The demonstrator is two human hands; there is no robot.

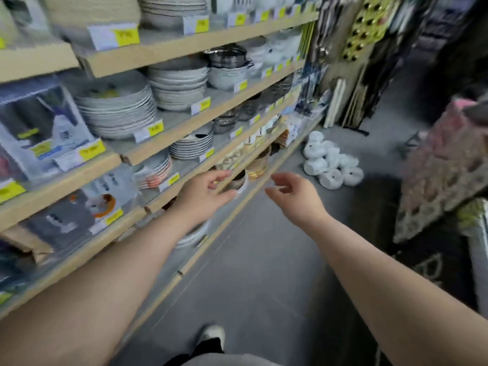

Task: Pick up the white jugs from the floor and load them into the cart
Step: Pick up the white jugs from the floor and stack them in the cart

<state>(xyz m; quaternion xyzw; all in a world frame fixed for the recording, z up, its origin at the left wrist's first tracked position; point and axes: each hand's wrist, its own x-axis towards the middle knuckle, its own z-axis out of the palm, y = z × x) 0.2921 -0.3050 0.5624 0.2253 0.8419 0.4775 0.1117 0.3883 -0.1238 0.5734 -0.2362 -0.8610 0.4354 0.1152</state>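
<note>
Both out front, loosely spread, holding nothing: left grip [204, 192] near the shelf [182, 134] edge, right grip [295, 198] over the floor [264, 260]. The white jugs [331, 163] are piled on floor ahead, well apart from both.

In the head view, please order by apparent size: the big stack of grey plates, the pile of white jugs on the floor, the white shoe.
1. The stack of grey plates and the pile of white jugs: about alike; the jugs lie farther off, so unranked.
2. The white shoe, clearly smallest.
</note>
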